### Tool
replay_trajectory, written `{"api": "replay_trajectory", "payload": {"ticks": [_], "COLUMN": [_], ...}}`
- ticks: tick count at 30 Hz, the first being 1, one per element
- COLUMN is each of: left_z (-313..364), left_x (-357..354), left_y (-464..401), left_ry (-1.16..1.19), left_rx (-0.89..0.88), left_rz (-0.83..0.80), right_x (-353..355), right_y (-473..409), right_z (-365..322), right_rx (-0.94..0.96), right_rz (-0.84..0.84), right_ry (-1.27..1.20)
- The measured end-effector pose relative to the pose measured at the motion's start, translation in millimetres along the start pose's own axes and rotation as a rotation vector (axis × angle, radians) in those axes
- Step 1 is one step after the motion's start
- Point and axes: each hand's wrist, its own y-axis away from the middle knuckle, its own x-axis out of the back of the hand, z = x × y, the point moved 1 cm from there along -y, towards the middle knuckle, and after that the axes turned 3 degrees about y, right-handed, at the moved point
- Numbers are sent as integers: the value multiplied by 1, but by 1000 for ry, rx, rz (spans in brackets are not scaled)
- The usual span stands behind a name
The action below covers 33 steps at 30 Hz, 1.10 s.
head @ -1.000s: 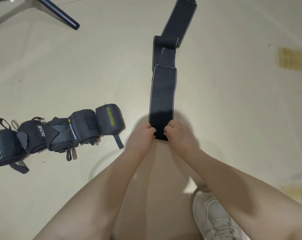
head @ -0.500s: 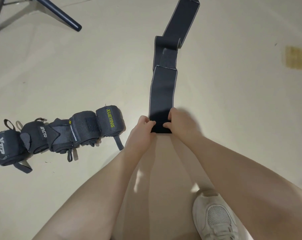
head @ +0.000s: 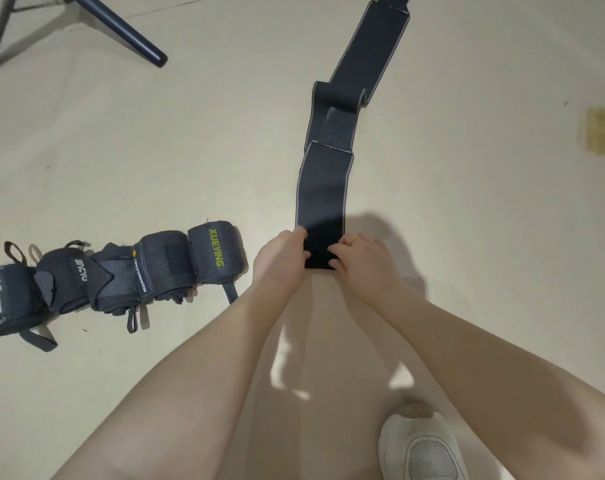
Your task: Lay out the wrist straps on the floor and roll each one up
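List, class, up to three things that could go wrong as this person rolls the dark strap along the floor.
1. The strap has a fold partway up, so the roll may bunch there.
2. Left hand and right hand grip opposite edges; uneven pressure could make the roll skew.
3. The rolled straps lie beside the left arm, which might knock them.

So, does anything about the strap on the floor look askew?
Yes. The long strap is not flat: partway up it doubles over in a fold and bends right. Both hands grip its near end.
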Motion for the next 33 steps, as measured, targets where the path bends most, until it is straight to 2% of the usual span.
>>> {"api": "replay_trajectory", "payload": {"ticks": [3, 5, 7, 9, 13, 18, 21, 25, 29, 31, 33], "left_z": [-2, -2, -4, -7, -4, 2, 4, 7, 0, -4, -5], "left_x": [-1, -2, -6, -9, -7, 4, 7, 9, 3, 0, 1], "left_y": [3, 8, 12, 13, 1, -17, -18, -17, -8, -9, -15], "left_ry": [78, 68, -15, -10, 144, 101, 188, 233, 196, 135, 64], "left_rx": [-70, -144, -168, -160, -39, 72, 132, 108, -90, -136, -149], "left_rz": [27, 64, 0, -14, 58, 27, 20, 85, 129, 100, 100], "right_x": [6, 9, 12, 14, 8, 1, 4, 14, 25, 31, 31], "right_y": [-15, -24, -30, -37, -38, -24, -28, -48, -64, -70, -72], "right_z": [-1, 4, 6, 5, -4, -3, 4, 3, 4, 1, -4], "right_rx": [-130, -221, -280, -307, -250, 33, 104, 12, -250, -291, -270], "right_rz": [-53, -115, -164, -134, 20, 200, 37, -22, -73, -105, -61], "right_ry": [-151, -337, -474, -552, -387, -110, -79, -238, -548, -429, -285]}}
